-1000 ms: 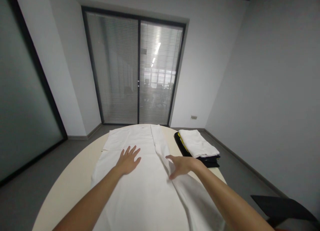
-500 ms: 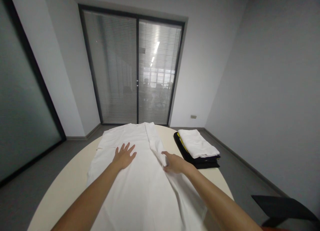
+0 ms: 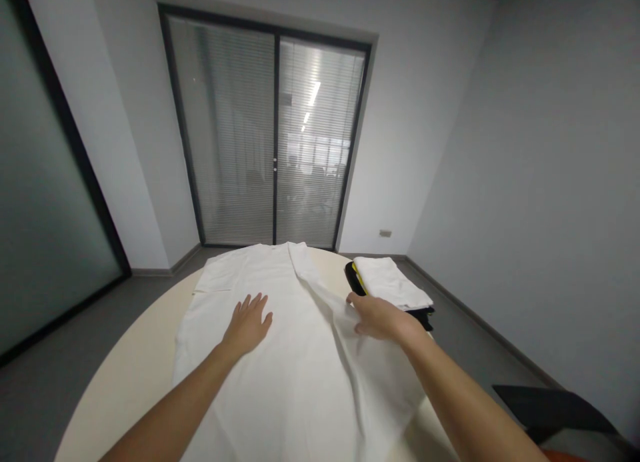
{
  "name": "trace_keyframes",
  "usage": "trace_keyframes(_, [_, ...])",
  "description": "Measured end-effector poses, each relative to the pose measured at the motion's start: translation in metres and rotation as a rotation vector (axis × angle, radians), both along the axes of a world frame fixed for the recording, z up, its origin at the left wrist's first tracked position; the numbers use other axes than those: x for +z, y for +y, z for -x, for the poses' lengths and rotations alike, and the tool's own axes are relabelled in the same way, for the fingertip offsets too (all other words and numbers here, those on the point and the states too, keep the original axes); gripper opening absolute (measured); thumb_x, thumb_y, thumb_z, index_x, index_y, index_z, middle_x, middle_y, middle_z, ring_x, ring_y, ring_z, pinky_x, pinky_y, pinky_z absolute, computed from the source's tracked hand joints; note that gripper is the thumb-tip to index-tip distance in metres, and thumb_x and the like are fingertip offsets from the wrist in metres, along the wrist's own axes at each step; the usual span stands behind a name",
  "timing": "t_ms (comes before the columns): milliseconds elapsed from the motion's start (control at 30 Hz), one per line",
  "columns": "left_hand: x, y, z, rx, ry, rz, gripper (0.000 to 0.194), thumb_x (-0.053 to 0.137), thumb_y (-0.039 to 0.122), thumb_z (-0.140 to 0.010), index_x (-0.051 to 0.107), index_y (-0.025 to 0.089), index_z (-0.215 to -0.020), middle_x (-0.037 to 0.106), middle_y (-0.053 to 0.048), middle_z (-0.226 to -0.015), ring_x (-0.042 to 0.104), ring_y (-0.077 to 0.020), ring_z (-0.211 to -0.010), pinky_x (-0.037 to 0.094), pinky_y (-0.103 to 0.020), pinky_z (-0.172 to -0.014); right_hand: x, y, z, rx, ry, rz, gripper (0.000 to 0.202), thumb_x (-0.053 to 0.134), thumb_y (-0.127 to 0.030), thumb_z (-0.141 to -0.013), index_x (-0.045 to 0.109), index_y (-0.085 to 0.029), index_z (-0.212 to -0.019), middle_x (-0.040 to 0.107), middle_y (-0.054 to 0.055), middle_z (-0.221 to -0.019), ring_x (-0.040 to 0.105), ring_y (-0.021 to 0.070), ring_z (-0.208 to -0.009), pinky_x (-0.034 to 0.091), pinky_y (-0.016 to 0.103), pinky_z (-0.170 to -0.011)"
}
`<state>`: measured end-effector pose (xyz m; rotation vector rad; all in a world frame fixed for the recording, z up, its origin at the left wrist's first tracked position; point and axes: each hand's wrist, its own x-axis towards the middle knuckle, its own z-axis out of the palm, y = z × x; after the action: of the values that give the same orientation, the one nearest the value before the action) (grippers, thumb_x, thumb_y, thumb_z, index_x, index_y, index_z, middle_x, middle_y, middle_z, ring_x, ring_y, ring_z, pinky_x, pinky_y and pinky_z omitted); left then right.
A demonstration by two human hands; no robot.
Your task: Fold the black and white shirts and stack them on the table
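A large white cloth (image 3: 295, 382), which looks like a garment, lies spread over a round cream table (image 3: 125, 352). My left hand (image 3: 249, 325) rests flat on its left half, fingers apart. On the right side, my right hand (image 3: 377, 315) is closed on the garment's right part, lifting it a little off the table. A fold line runs from the far edge down toward the near right. Thumb and fingertips of the right hand press the fabric between them.
Beyond my right hand, a stack of folded clothes (image 3: 393, 282) has white on top with yellow and black beneath. A black chair part (image 3: 555, 409) stands at the lower right. Glass doors with blinds (image 3: 275, 135) are behind the table.
My right hand has moved to the right, drawing the garment's right part outward and lifting it. My left hand has stayed on the cloth and shifted slightly nearer, its fingers less spread.
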<state>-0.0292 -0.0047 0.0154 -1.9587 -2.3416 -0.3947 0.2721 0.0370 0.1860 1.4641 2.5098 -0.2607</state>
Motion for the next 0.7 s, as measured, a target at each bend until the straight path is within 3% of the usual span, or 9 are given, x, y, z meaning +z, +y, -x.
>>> trace_keyframes(100, [-0.003,0.001,0.003,-0.008,-0.02,-0.028,0.057,0.037,0.039,-0.097,0.042,0.013,-0.148,0.04,-0.012,-0.155,0.032,-0.0335,-0.144,0.024,-0.051,-0.117,0.022,-0.021,0.005,0.069,0.115,-0.052,0.06,0.067,-0.025,-0.079,0.05,-0.018,-0.136,0.068,0.016,-0.116,0.066,0.0306,-0.104,0.046,0.034,-0.08])
trace_keyframes(233, [-0.006,0.001,0.007,-0.017,-0.035,-0.04,0.056,0.038,0.038,-0.096,0.044,0.013,-0.147,0.041,-0.012,-0.154,0.032,-0.0334,-0.144,0.024,-0.052,-0.117,0.023,-0.033,0.016,0.354,0.235,0.35,0.078,0.068,-0.032,-0.079,0.033,-0.028,-0.149,0.072,0.003,-0.104,0.069,0.0181,-0.08,0.047,0.026,-0.071])
trace_keyframes(300, [-0.007,0.001,0.008,-0.02,-0.04,-0.039,0.056,0.038,0.038,-0.097,0.044,0.014,-0.146,0.04,-0.011,-0.154,0.032,-0.0329,-0.144,0.024,-0.051,-0.117,0.012,-0.035,0.021,0.404,0.215,0.454,0.073,0.066,-0.039,-0.08,0.038,-0.028,-0.147,0.072,0.002,-0.105,0.069,0.0175,-0.077,0.047,0.027,-0.07])
trace_keyframes(433, [-0.005,0.0,0.008,-0.026,-0.053,-0.03,0.054,0.038,0.038,-0.097,0.046,0.015,-0.145,0.04,-0.01,-0.155,0.032,-0.0323,-0.144,0.024,-0.051,-0.117,-0.02,-0.041,0.035,0.28,0.109,0.166,0.056,0.066,-0.057,-0.076,0.064,-0.02,-0.118,0.073,0.01,-0.103,0.069,0.0295,-0.091,0.049,0.036,-0.076])
trace_keyframes(500, [-0.004,0.0,0.008,-0.024,-0.058,-0.027,0.053,0.038,0.038,-0.096,0.048,0.016,-0.144,0.041,-0.01,-0.155,0.032,-0.0321,-0.144,0.023,-0.051,-0.117,-0.036,-0.048,0.045,0.222,0.051,0.035,0.057,0.057,-0.064,-0.081,0.068,-0.017,-0.11,0.072,0.016,-0.104,0.068,0.0355,-0.096,0.05,0.043,-0.079])
trace_keyframes(600, [-0.003,0.0,0.007,-0.02,-0.055,-0.031,0.052,0.038,0.037,-0.097,0.048,0.016,-0.143,0.041,-0.009,-0.154,0.032,-0.032,-0.144,0.024,-0.05,-0.117,-0.055,-0.06,0.059,0.177,-0.047,-0.071,0.069,0.055,-0.068,-0.08,0.066,-0.01,-0.115,0.071,0.023,-0.105,0.068,0.0395,-0.098,0.051,0.048,-0.082])
trace_keyframes(700, [-0.002,-0.001,0.006,-0.022,-0.044,-0.032,0.052,0.039,0.036,-0.097,0.049,0.015,-0.143,0.042,-0.01,-0.154,0.032,-0.0322,-0.144,0.025,-0.05,-0.117,-0.063,-0.063,0.066,0.175,-0.104,-0.1,0.06,0.059,-0.057,-0.081,0.068,-0.008,-0.114,0.072,0.024,-0.104,0.07,0.0378,-0.096,0.053,0.045,-0.08])
